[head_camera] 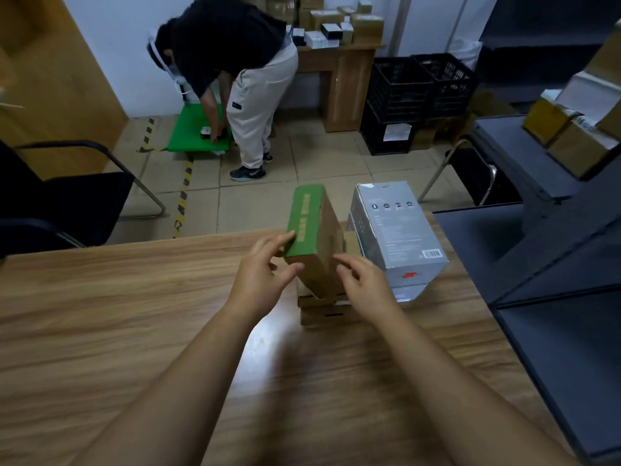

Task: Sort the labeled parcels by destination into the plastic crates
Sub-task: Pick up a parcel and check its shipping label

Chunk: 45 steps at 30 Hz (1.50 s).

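Note:
A cardboard parcel with a green side (307, 218) stands tilted on a low stack of flat brown boxes (322, 312) at the far side of the wooden table (134, 314). My left hand (265, 269) holds its near left corner, with my fingers on the green face and my thumb on the end face. Just right of the parcel's brown face is my right hand (364, 280), its fingers loosely curled and holding nothing. Next to the parcel on the right stands a grey printed box (398, 237). Black plastic crates (401, 90) are stacked on the floor against the far wall.
Another person (235, 62) bends over a green cart (198, 132) on the floor ahead. A black chair (67, 196) stands at the left. A dark desk (524, 153) at the right carries cardboard boxes (574, 146). A wooden shelf unit (346, 82) holds more parcels.

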Each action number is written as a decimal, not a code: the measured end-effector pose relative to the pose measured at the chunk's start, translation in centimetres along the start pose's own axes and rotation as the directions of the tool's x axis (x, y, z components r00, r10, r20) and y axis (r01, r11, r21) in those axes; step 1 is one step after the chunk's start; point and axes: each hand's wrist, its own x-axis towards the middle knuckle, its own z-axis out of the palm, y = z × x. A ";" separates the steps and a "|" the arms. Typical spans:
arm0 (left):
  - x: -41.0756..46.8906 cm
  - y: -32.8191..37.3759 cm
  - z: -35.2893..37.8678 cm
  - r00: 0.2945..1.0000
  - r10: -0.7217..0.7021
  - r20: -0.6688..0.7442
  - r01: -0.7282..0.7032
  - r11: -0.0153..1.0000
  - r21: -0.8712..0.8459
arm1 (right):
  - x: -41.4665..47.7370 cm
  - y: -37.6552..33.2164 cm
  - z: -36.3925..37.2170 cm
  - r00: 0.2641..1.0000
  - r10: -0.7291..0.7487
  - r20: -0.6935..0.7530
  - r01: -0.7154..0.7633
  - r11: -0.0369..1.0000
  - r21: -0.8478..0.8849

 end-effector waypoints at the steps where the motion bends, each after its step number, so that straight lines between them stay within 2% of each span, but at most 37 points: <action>1: 0.0 0.4 0.4 1.000 -0.005 0.022 0.005 1.000 -0.001 | 0.1 -0.5 -0.7 0.999 0.027 -0.043 -0.024 0.998 0.057; 3: -0.1 0.7 1.7 0.997 -0.048 0.065 0.048 0.999 0.005 | 0.3 -1.3 -2.1 0.994 0.052 -0.096 -0.037 0.989 0.147; 5: -0.1 0.8 3.0 0.992 -0.066 0.103 0.064 0.998 0.022 | 0.4 -1.7 -3.1 0.994 0.037 -0.106 -0.020 0.988 0.152; 13: -0.4 1.0 4.8 0.994 0.020 0.111 -0.022 1.000 0.010 | 0.4 -1.8 -3.4 0.994 0.046 -0.100 -0.031 0.989 0.148; 16: -0.4 0.7 4.0 0.997 0.018 0.080 -0.020 0.999 0.029 | 0.5 -1.8 -2.6 0.991 0.133 -0.016 -0.122 0.944 0.308; 18: -0.3 -0.2 3.4 0.996 0.030 0.085 -0.037 0.996 0.080 | 0.3 -1.3 -2.0 0.987 0.157 0.023 -0.155 0.929 0.337; 20: -0.2 -1.5 2.8 0.994 -0.049 0.094 0.034 0.987 0.157 | 0.3 -0.3 -1.8 0.987 0.157 -0.022 -0.148 0.964 0.222; 23: -0.3 -2.8 2.4 0.967 -0.224 0.119 0.177 0.932 0.318 | 0.0 0.5 -2.1 0.983 0.182 -0.018 -0.181 0.982 0.051; 27: -0.5 -3.0 2.8 0.949 -0.272 0.161 0.219 0.932 0.288 | -0.2 1.5 -1.4 0.975 0.212 0.062 -0.206 0.975 -0.082; 30: -0.3 -3.1 2.6 0.961 -0.243 0.129 0.193 0.929 0.317 | 0.0 1.9 -0.5 0.972 0.220 0.087 -0.213 0.974 -0.081; 35: 0.0 -3.6 1.8 0.965 -0.210 0.160 0.142 0.923 0.358 | 0.3 2.5 0.0 0.968 0.245 0.050 -0.244 0.969 -0.025; 38: -0.1 -4.3 1.2 0.970 -0.202 0.133 0.150 0.934 0.326 | 0.7 2.8 -0.5 0.965 0.253 0.069 -0.254 0.967 0.002; 42: -0.3 -5.7 0.6 0.950 -0.283 0.132 0.221 0.907 0.358 | 1.2 2.9 -0.2 0.963 0.222 0.152 -0.220 0.975 -0.027; 45: 0.0 -6.4 1.0 0.952 -0.260 0.161 0.204 0.932 0.299 | 1.5 3.2 0.5 0.962 0.223 0.160 -0.220 0.975 -0.038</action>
